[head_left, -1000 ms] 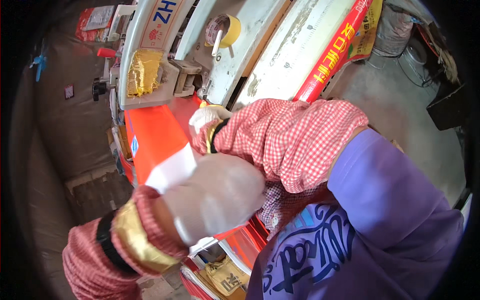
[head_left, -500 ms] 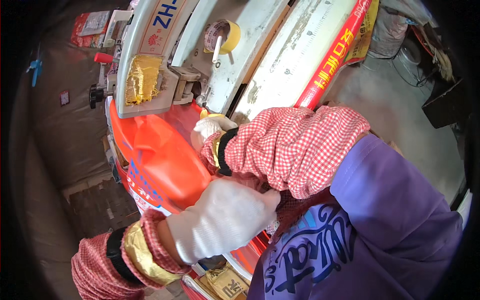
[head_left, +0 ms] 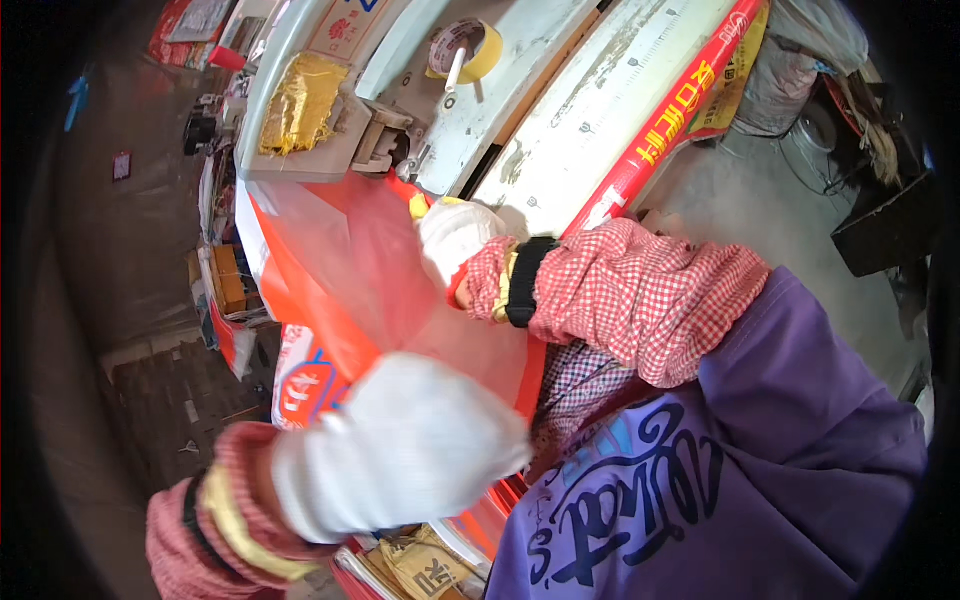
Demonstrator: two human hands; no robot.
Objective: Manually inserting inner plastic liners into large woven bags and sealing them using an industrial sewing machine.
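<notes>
Left hand (head_left: 400,450) – white-gloved, blurred – is positioned over the near part of the red sheet (head_left: 385,270); right hand (head_left: 458,238), also gloved, is at the sheet's right side, beside the pale machine (head_left: 545,75); yellow tape roll (head_left: 487,57) rests on the machine

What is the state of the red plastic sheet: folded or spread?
Mostly spread: the red plastic sheet shows a broad face between left hand and right hand. Folds behind the left hand: cannot tell.

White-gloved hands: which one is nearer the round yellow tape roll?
The right white-gloved hand, higher in the picture, is nearer the yellow tape roll; the left white-gloved hand is blurred and much lower.
</notes>
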